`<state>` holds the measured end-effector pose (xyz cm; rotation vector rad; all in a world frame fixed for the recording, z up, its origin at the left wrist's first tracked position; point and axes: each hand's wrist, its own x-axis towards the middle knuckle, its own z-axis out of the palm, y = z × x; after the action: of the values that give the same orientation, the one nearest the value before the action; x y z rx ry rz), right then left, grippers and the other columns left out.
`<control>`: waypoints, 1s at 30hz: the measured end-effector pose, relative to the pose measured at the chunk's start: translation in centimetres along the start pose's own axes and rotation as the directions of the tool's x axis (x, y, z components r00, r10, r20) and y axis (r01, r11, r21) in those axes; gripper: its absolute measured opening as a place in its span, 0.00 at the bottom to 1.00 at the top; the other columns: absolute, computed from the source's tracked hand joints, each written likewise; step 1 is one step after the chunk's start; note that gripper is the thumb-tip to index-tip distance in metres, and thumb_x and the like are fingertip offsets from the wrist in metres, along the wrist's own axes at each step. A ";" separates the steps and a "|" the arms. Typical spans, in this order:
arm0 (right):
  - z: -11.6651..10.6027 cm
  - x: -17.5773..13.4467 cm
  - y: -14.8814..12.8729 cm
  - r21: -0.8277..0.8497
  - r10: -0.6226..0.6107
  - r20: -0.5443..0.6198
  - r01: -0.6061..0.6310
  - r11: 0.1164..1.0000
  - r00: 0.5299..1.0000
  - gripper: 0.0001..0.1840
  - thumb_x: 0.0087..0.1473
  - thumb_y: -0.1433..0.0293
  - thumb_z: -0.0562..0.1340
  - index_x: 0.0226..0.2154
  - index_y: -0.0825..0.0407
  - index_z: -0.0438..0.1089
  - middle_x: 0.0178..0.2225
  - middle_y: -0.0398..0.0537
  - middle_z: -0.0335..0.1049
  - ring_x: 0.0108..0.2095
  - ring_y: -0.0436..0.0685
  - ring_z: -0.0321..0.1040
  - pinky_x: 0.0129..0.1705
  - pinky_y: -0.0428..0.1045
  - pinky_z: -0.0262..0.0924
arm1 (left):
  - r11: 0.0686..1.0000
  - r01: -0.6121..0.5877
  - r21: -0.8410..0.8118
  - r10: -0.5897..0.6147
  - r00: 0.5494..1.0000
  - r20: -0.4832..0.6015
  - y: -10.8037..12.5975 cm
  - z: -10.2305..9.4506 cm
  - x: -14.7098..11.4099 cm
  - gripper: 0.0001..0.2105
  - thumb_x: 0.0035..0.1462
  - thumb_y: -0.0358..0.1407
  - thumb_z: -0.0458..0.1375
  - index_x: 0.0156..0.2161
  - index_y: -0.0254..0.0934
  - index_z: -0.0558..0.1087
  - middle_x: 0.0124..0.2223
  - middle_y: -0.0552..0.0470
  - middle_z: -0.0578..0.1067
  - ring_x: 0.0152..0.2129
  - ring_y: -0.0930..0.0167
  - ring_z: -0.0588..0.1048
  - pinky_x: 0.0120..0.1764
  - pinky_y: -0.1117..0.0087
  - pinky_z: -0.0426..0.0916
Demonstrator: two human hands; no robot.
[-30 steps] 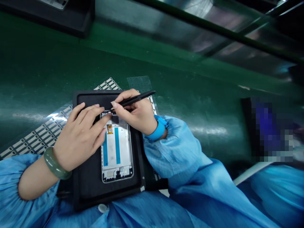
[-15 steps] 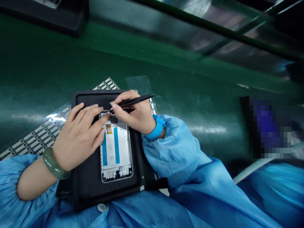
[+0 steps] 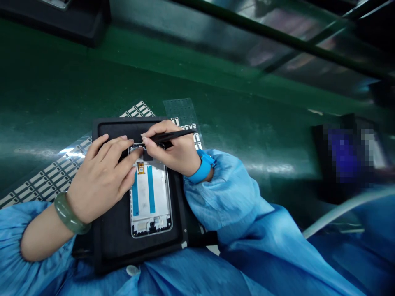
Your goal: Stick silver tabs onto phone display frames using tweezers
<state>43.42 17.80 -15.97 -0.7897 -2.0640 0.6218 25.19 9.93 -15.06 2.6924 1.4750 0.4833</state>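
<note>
An opened phone frame [image 3: 143, 193], silvery white inside with two blue strips and a small orange flex connector [image 3: 141, 168], lies in a black tray [image 3: 114, 246]. My left hand [image 3: 101, 176] rests over its upper left side, fingers spread and index fingertip touching near the top edge. Between the thumb and fingers of my right hand [image 3: 174, 150] is a pair of black tweezers [image 3: 166, 135], held slantwise. Their tip points at the phone's top edge, between the two hands; what it touches there is too small to make out.
Sheets of small pale stickers [image 3: 46, 181] lie left of and behind the tray, beside a clear sheet [image 3: 180, 107]. Another black tray [image 3: 92, 33] stands at the far left. A green rail [image 3: 277, 37] crosses behind. At right are blurred dark trays [image 3: 321, 164] and a blue sleeve [image 3: 370, 230].
The rear end of the tweezers has dipped slightly, and my right hand has shifted a little. My left hand stays put. At the right, another dark tray shows, and the neighbouring blue sleeve has moved.
</note>
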 end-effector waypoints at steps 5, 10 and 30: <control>0.0 0.0 0.1 0.002 -0.029 0.001 0.029 1.000 1.000 0.01 0.53 0.73 0.61 0.31 0.53 0.67 0.31 0.43 0.72 0.33 0.48 0.70 0.36 0.45 0.65 | 1.000 -0.003 0.009 0.003 1.000 0.007 0.0 -0.1 0.0 0.18 0.60 0.33 0.51 0.54 0.30 0.68 0.51 0.36 0.69 0.53 0.57 0.67 0.57 0.50 0.59; 0.1 0.0 0.1 -0.004 -0.028 0.015 0.029 1.000 0.999 0.00 0.54 0.73 0.60 0.32 0.52 0.67 0.31 0.43 0.72 0.34 0.48 0.70 0.37 0.45 0.65 | 1.000 0.005 0.003 -0.005 1.000 0.010 0.1 -0.1 0.0 0.18 0.60 0.33 0.51 0.54 0.31 0.68 0.51 0.36 0.69 0.53 0.57 0.67 0.57 0.50 0.59; 0.1 0.8 -1.3 -0.091 0.100 0.026 -0.098 0.991 0.995 0.02 0.53 0.75 0.59 0.32 0.54 0.66 0.32 0.43 0.71 0.29 0.47 0.68 0.32 0.44 0.65 | 0.999 0.031 0.037 -0.033 0.999 0.042 0.4 -0.4 0.0 0.19 0.60 0.37 0.52 0.55 0.30 0.66 0.53 0.35 0.68 0.53 0.56 0.67 0.57 0.51 0.60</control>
<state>42.53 17.48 -14.72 -0.9448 -2.1028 0.6020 25.41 9.70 -14.62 2.6835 1.5278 0.3991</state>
